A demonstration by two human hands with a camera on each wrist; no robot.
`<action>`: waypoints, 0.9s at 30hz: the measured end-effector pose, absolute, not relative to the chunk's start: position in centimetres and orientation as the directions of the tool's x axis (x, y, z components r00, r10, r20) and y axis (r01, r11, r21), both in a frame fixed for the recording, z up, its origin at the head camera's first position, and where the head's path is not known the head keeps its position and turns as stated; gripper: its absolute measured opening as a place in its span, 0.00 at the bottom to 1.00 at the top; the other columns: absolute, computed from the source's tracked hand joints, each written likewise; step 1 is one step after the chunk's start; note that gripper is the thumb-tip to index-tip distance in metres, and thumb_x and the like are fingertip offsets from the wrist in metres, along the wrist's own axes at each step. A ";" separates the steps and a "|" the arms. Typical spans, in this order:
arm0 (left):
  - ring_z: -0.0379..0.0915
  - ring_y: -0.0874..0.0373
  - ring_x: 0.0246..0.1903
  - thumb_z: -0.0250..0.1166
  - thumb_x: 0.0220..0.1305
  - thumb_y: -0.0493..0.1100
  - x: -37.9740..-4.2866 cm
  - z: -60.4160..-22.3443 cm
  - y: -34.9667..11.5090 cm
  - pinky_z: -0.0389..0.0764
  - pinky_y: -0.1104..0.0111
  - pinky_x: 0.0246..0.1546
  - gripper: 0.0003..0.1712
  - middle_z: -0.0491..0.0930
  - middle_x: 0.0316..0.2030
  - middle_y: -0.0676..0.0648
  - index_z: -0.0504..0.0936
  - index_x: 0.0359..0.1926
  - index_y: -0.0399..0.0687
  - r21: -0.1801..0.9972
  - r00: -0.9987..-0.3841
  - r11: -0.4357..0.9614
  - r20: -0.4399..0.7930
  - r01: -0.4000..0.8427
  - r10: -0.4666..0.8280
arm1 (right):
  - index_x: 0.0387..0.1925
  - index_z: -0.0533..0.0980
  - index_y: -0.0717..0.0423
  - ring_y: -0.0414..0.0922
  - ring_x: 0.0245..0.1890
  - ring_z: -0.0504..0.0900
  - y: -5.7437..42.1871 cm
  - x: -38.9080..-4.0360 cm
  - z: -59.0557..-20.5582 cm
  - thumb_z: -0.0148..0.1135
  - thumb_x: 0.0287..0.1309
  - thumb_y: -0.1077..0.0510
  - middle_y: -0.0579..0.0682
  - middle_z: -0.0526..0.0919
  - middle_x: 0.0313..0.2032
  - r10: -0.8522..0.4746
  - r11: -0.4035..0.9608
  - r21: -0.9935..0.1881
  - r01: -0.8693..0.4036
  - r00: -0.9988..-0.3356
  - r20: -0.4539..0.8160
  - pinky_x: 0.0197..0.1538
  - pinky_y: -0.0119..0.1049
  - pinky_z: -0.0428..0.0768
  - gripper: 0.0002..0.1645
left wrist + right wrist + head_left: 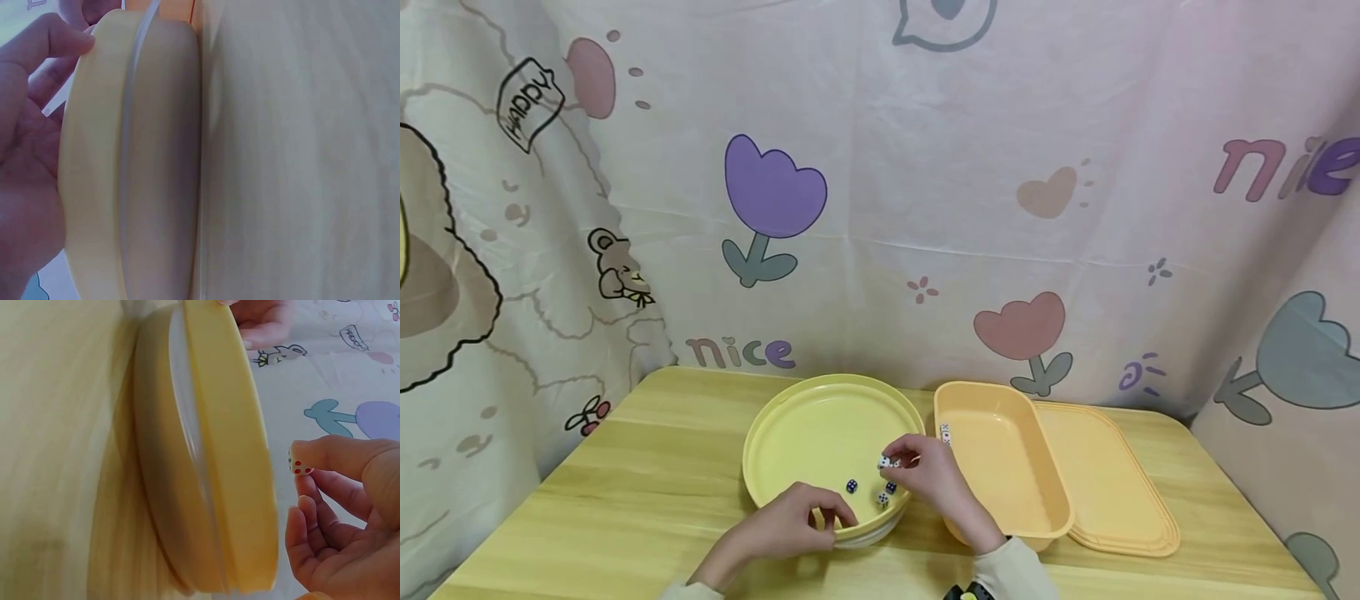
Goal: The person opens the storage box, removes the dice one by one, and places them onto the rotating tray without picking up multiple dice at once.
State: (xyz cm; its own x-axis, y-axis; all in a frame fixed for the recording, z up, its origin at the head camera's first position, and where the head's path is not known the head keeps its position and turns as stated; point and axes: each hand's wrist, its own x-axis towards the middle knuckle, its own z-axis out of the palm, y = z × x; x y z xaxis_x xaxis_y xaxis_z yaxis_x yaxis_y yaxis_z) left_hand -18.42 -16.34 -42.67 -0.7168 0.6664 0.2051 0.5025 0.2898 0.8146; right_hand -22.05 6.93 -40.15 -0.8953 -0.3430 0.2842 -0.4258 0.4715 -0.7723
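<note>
My right hand (928, 471) pinches a white die (300, 466) with red and green pips between thumb and fingertip. It is held over the right side of a round yellow tray (820, 425). Below it in the tray lie a dark blue die (852, 486), another blue die (891, 487) and a pale die (883, 500) with dark pips. At the tray's near rim, my left hand (793, 521) grips the edge, its thumb against the outer wall and its fingers curled over the inside. From the left wrist view, the tray's yellow side wall (94, 156) fills the palm.
Right of the tray stands an orange rectangular box (1000, 450), with white dice (945, 432) at its left wall. A flat orange lid (1108, 475) lies beside the box on the wooden table (647, 467). A printed curtain (880, 208) hangs behind the table's far edge.
</note>
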 end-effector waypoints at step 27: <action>0.71 0.72 0.29 0.61 0.49 0.28 -18.4 -42.8 -16.4 0.75 0.74 0.27 0.16 0.80 0.32 0.60 0.85 0.37 0.47 0.804 -0.711 0.290 0.218 0.519 0.668 | 0.41 0.81 0.66 0.42 0.31 0.76 6.9 -21.8 -40.3 0.69 0.49 0.67 0.55 0.82 0.34 -0.328 0.468 -0.771 -0.433 -0.894 0.304 0.36 0.31 0.77 0.15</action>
